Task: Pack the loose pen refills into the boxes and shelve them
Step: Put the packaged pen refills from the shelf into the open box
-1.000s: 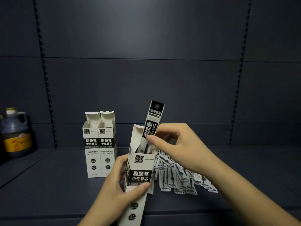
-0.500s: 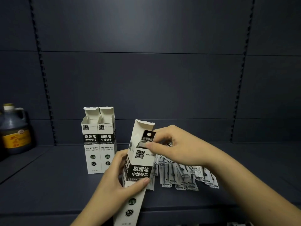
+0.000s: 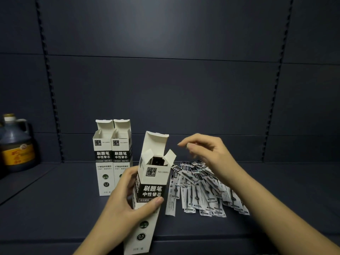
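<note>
My left hand point(image 3: 127, 199) grips a tall white and black refill box point(image 3: 152, 183), tilted, its top flaps open. Dark refill packets show inside its mouth. My right hand point(image 3: 207, 153) hovers to the right of the box mouth, fingers loosely curled, holding nothing. Under it a heap of loose pen refills point(image 3: 202, 190) in clear sleeves lies on the dark shelf point(image 3: 55, 208). Two more refill boxes point(image 3: 112, 157) stand upright side by side behind my left hand, lids open.
A dark jug with a yellow label point(image 3: 15, 144) stands at the far left on the neighbouring shelf section. The back panel point(image 3: 165, 80) rises behind everything. The shelf's front edge point(image 3: 202, 238) runs just below the heap.
My right hand pushed a refill packet down into the held box, let it go and lifted away to the right. The left hand kept hold of the box.
</note>
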{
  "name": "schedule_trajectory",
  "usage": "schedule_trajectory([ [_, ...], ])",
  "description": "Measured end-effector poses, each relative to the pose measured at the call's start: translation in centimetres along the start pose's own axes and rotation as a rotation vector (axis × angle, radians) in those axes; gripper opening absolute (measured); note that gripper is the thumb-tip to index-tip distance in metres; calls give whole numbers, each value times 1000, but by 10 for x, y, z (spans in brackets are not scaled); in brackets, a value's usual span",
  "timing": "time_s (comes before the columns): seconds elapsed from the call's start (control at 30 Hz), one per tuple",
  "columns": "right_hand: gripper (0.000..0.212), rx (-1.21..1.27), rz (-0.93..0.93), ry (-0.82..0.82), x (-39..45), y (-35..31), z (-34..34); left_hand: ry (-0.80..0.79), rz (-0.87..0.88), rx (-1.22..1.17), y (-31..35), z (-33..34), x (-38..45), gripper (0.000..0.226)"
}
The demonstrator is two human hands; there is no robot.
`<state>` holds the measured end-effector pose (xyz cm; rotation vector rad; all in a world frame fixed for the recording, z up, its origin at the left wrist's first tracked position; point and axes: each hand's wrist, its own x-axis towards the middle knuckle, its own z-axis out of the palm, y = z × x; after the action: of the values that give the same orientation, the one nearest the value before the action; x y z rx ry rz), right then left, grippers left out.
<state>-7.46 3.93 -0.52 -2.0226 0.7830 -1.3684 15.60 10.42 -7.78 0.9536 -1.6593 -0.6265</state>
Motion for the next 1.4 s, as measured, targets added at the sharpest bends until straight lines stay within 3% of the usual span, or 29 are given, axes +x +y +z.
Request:
schedule_trajectory([
  [0.2,10,-487,397,43,21,83,6,-3,-12,-15,0,1,-1,51],
  [0.3,11,-672,473,6,25,109,12,-17,-6,-38,-2,0,-2,54],
  [0.43,12,-790,530,-140,28,119,16,5,1,-67,-6,-3,-4,57],
  [0.63,31,-843,619,-210,30,113,14,20,7,-91,-9,-6,-6,58],
  [0.8,34,-883,662,-280,30,101,8,11,18,-117,-9,-4,-6,58],
  [1.0,18,-741,515,-155,13,65,-8,24,18,-126,-10,0,-7,61],
  [1.4,8,-32,69,-43,-28,-83,-6,-2,34,-54,-2,10,-5,59],
])
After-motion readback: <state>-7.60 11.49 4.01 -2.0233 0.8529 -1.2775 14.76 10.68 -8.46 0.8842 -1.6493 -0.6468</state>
